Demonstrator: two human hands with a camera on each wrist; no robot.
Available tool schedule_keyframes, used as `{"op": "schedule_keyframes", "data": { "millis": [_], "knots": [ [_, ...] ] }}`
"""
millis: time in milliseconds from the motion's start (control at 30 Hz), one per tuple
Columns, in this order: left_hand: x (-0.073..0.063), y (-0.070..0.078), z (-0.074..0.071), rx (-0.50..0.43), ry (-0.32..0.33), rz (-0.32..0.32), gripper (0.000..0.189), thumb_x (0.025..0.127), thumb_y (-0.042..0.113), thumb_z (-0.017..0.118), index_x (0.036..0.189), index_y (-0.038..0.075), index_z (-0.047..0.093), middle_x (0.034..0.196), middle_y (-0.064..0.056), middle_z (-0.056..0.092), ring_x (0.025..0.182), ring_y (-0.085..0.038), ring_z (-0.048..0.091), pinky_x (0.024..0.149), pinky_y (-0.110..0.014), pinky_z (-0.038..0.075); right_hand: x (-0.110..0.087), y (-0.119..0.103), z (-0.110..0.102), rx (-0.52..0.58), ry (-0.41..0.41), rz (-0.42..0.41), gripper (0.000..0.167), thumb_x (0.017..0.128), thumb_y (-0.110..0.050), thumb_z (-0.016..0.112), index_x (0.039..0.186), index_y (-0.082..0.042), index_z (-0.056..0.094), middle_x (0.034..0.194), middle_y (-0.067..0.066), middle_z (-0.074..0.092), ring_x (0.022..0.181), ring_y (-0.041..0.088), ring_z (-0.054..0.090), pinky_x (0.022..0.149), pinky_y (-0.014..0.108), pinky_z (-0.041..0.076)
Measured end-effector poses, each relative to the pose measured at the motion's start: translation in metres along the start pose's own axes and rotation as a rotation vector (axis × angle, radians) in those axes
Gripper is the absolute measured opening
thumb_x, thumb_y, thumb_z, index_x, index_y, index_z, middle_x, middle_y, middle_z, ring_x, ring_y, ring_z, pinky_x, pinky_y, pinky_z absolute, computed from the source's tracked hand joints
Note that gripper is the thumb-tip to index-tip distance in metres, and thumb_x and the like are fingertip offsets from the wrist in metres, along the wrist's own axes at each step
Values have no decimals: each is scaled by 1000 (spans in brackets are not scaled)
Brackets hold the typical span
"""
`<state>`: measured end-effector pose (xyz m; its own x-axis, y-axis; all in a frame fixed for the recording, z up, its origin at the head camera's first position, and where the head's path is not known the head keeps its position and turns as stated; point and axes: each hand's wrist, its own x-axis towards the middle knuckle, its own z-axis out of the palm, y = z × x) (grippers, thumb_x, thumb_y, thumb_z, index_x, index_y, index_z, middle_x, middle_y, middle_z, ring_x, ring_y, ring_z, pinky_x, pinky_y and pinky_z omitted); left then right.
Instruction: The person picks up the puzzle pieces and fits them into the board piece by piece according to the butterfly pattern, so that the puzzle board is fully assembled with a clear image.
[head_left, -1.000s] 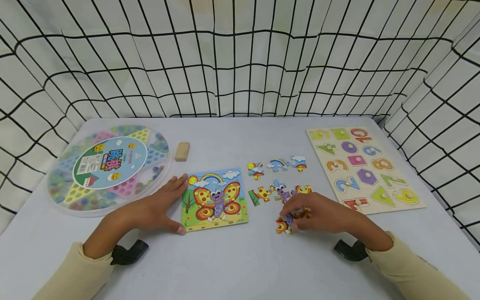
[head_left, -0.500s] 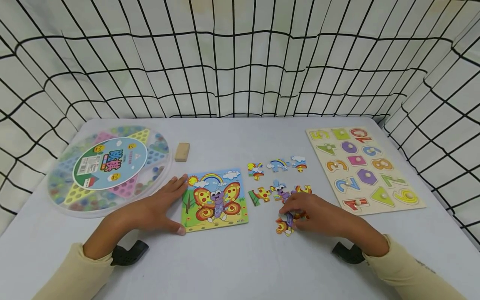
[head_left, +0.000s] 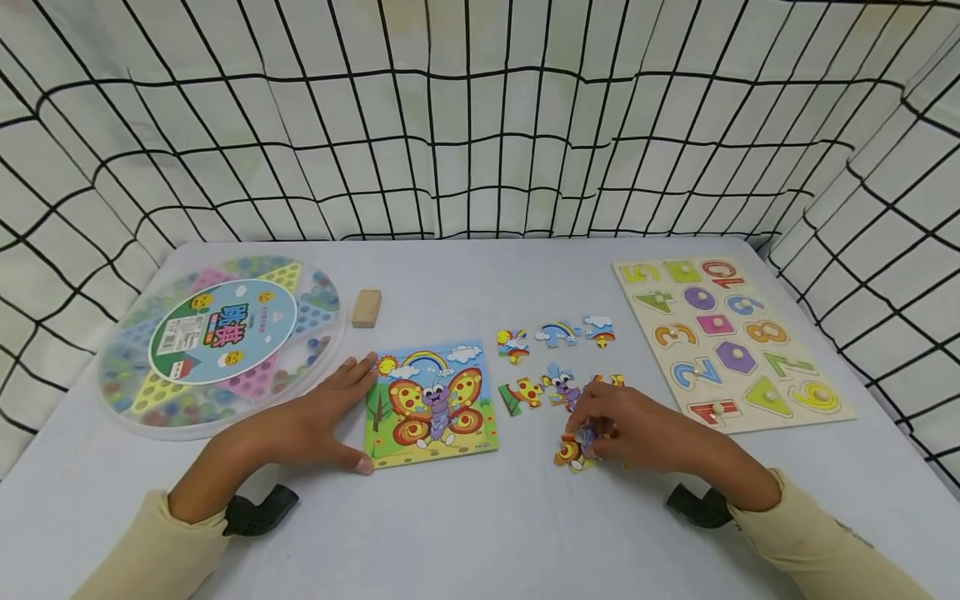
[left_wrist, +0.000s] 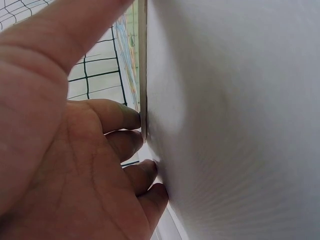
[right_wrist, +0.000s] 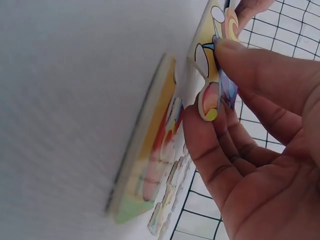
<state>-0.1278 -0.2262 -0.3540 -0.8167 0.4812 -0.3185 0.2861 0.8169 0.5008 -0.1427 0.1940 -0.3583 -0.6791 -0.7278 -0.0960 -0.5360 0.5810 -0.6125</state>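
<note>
My left hand lies with fingers spread against the left edge of a square butterfly picture board. In the left wrist view its fingertips touch the board's thin edge. To the right, my right hand pinches a jigsaw puzzle piece between thumb and fingers, held up off the table in the right wrist view. Another puzzle piece lies close beneath it. More puzzle pieces stand behind the right hand: a rainbow piece, a butterfly head piece and a wing piece. The hand partly hides the nearest ones.
A round marble-game box lies at the left, with a small wooden block beside it. At the right is a wooden number-and-shape peg board. Black netting over white cloth encloses the white table.
The pinched puzzle piece has shifted slightly in the right hand, and more yellow shows below the fingers. My left hand stays against the board. The head view has tilted a little.
</note>
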Motion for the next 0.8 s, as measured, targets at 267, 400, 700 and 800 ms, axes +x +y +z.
{"op": "schedule_keyframes", "data": {
  "millis": [267,400,700,800],
  "knots": [
    [-1,1,-1,-2,-3,-3,118,72,54,80,155,3,14,163,-10,-2,146,-38,-7,112,-61,13,5,-1,-4,95,-16,-29,19,91,-4,68,101,-21,69,95,-12,67,80,9,58,69,24,52],
    [0,2,-1,2,-4,-4,118,72,55,80,155,3,14,163,-11,-2,146,-38,-7,111,-62,13,10,-2,-4,115,-33,-41,12,93,-11,67,101,-20,69,93,-10,68,80,8,60,72,26,52],
    [0,3,-2,6,0,4,118,72,54,80,155,1,14,163,-13,-1,145,-40,-6,111,-62,13,29,-12,-2,181,-69,-34,11,93,-13,67,102,-19,68,92,-10,66,84,11,60,76,28,53],
    [0,4,-1,0,0,5,117,72,53,80,155,1,14,162,-13,-1,145,-40,-6,111,-62,13,35,-14,-2,208,-69,-44,10,93,-11,67,102,-16,69,90,-9,65,84,12,60,78,28,53]
  ]
}}
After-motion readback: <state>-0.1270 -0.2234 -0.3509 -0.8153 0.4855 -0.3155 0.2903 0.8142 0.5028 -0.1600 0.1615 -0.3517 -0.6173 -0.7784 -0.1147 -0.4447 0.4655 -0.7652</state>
